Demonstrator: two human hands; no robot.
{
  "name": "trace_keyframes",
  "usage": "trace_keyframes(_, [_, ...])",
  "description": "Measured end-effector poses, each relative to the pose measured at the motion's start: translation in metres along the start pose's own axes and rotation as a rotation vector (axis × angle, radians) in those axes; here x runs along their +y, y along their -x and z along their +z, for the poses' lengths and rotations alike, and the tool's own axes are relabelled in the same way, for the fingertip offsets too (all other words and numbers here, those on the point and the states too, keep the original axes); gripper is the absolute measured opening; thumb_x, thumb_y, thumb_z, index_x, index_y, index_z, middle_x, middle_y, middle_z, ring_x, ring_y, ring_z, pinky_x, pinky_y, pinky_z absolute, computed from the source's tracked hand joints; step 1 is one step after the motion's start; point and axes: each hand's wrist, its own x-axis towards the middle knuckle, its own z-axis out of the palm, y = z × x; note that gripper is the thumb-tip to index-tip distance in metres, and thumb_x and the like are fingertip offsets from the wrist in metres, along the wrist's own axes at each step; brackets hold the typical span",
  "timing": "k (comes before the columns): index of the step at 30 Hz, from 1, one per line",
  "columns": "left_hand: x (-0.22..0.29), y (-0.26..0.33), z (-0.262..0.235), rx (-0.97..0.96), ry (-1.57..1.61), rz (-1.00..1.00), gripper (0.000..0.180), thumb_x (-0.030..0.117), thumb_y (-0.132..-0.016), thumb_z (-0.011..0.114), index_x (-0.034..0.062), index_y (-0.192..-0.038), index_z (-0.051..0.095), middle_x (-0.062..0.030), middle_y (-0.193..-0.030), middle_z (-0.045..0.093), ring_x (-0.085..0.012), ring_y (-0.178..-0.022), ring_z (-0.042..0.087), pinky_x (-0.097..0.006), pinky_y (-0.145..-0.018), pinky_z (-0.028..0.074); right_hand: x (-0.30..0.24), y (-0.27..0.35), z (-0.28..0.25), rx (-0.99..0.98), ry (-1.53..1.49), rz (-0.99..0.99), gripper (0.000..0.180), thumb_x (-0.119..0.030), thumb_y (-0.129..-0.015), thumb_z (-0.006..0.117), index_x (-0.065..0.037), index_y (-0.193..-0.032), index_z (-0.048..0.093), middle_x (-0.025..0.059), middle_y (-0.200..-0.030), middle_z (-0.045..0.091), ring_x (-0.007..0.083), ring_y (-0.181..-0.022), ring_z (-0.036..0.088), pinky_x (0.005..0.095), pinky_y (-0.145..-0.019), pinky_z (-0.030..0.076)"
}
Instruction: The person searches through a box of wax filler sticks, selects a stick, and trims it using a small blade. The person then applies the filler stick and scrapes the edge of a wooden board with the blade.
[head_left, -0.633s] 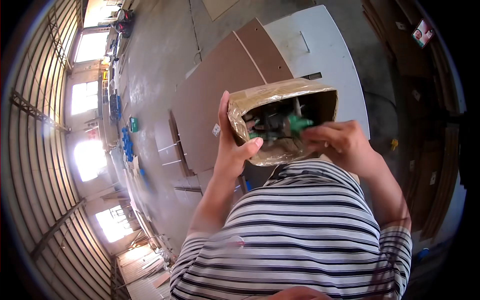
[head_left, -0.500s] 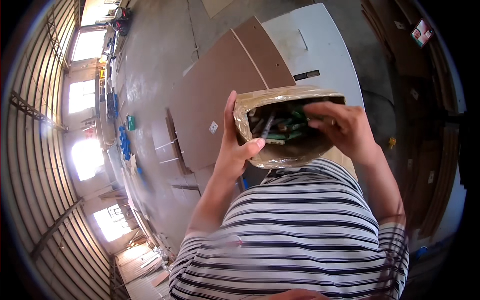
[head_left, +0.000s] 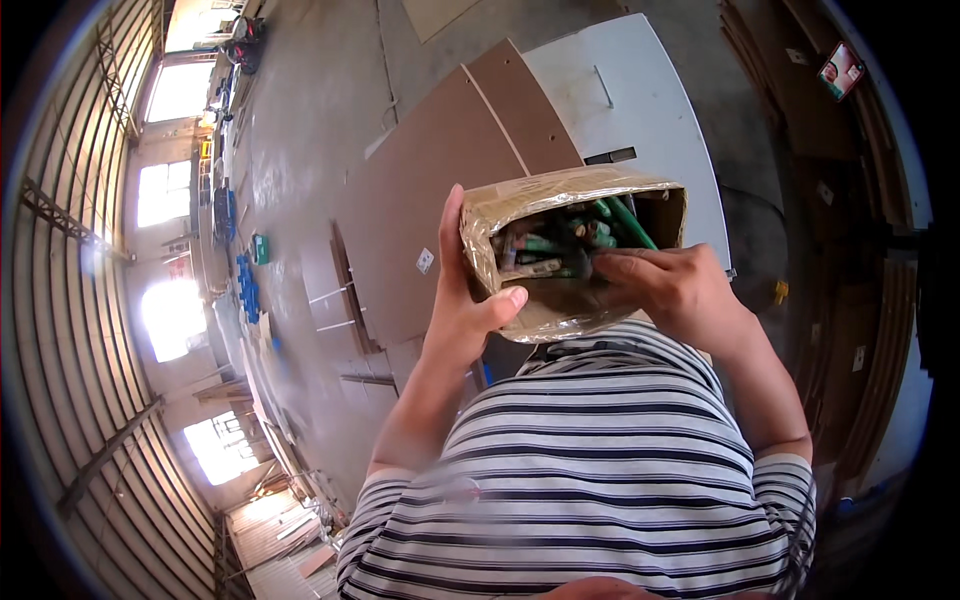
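A cardboard box (head_left: 575,188) wrapped in clear tape is tilted so that its opening faces me. My left hand (head_left: 468,290) grips its left side, the thumb over the lower left rim and the fingers along the outside. Inside lie several small green and pale stick-like or tube-like pieces (head_left: 540,243), too jumbled to name. A longer green rod (head_left: 630,222) leans at the right of the opening. My right hand (head_left: 672,285) reaches in over the right rim, its fingers pressed together among the pieces. Whatever its fingertips pinch is hidden.
Beyond the box lie large brown panels (head_left: 440,200) and a white panel (head_left: 640,90) with a dark slot. Stacked brown boards (head_left: 850,330) stand at the right. Far left on the floor are blue items (head_left: 246,290) and a green box (head_left: 260,248).
My right hand has shifted down toward the lower right of the opening. The pieces inside have been stirred, and the long green rod now shows. My left hand keeps its hold.
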Motion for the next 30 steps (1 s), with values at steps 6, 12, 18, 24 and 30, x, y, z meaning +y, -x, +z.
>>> trace_keyframes(6, [0.004, 0.002, 0.003, -0.01, 0.006, -0.014, 0.11, 0.017, -0.069, 0.07, 0.0135, -0.16, 0.009, -0.0151, -0.147, 0.038, -0.0293, -0.136, 0.04, -0.042, -0.113, 0.034, 0.002, 0.003, 0.006, 0.154, -0.107, 0.062, 0.033, 0.001, -0.077, 0.073, -0.002, -0.11, 0.069, 0.013, -0.089, 0.072, 0.0272, -0.07, 0.071, 0.0345, -0.06, 0.056])
trace_keyframes(12, [0.007, 0.002, 0.005, 0.013, 0.146, -0.139, 0.107, 0.018, -0.069, 0.07, 0.0111, -0.159, 0.014, -0.0164, -0.147, 0.038, -0.0295, -0.136, 0.04, -0.04, -0.114, 0.031, 0.004, 0.003, -0.004, 0.169, -0.263, 0.228, 0.03, 0.004, -0.082, 0.07, -0.002, -0.112, 0.068, 0.0168, -0.088, 0.07, 0.0298, -0.068, 0.069, 0.0367, -0.06, 0.053])
trace_keyframes(18, [-0.01, -0.002, 0.003, 0.008, -0.07, -0.065, 0.102, 0.024, -0.071, 0.067, 0.0075, -0.158, 0.018, -0.0164, -0.146, 0.039, -0.0268, -0.134, 0.039, -0.037, -0.112, 0.032, 0.014, 0.009, 0.007, 0.095, -0.294, 0.251, 0.027, -0.003, -0.085, 0.071, -0.003, -0.111, 0.067, 0.0168, -0.089, 0.07, 0.0319, -0.071, 0.069, 0.0375, -0.062, 0.053])
trace_keyframes(24, [-0.005, 0.0, 0.005, 0.065, -0.05, -0.032, 0.103, 0.024, -0.071, 0.068, 0.0095, -0.159, 0.017, -0.0184, -0.144, 0.039, -0.0285, -0.13, 0.042, -0.038, -0.109, 0.035, 0.014, 0.038, -0.007, 0.031, -0.363, 0.245, 0.022, -0.002, -0.084, 0.07, 0.001, -0.106, 0.069, 0.0165, -0.088, 0.071, 0.0302, -0.073, 0.07, 0.0351, -0.064, 0.054])
trace_keyframes(30, [-0.009, 0.001, 0.002, 0.062, 0.012, -0.035, 0.105, 0.025, -0.07, 0.069, 0.012, -0.16, 0.014, -0.0209, -0.144, 0.038, -0.0309, -0.132, 0.041, -0.042, -0.11, 0.035, 0.017, 0.044, -0.002, 0.018, -0.394, 0.186, 0.023, -0.003, -0.083, 0.07, -0.002, -0.106, 0.069, 0.0138, -0.088, 0.071, 0.0293, -0.076, 0.071, 0.0347, -0.067, 0.056])
